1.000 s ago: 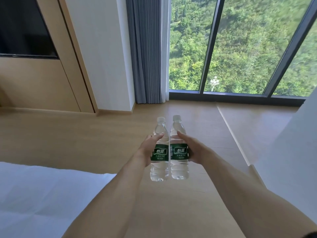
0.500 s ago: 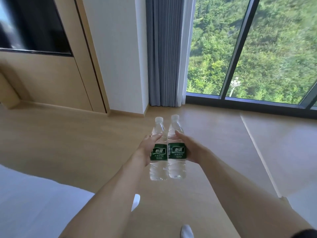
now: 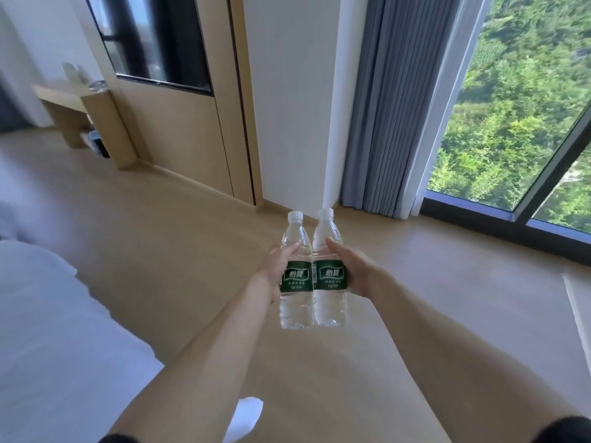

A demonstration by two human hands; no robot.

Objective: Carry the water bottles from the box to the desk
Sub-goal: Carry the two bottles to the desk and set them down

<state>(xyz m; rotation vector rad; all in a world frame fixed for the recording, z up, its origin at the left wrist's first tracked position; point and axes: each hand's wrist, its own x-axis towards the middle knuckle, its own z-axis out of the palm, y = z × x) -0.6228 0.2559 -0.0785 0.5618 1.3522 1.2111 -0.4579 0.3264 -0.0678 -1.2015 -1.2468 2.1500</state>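
Newly in view, one desk (image 3: 60,94); each hand (image 3: 273,271) (image 3: 359,271) grips one of two bottles (image 3: 295,276) (image 3: 329,276).

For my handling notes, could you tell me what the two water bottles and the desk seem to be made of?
Left bottle and right bottle: apparently thin clear plastic, glossy, see-through ribbed walls, white caps, green labels. Desk: looks like light wood or laminate, matte, with flat tan panels; which one, I cannot tell.

Small blurred items on the far desk (image 3: 60,92), fingers of each hand behind its bottle.
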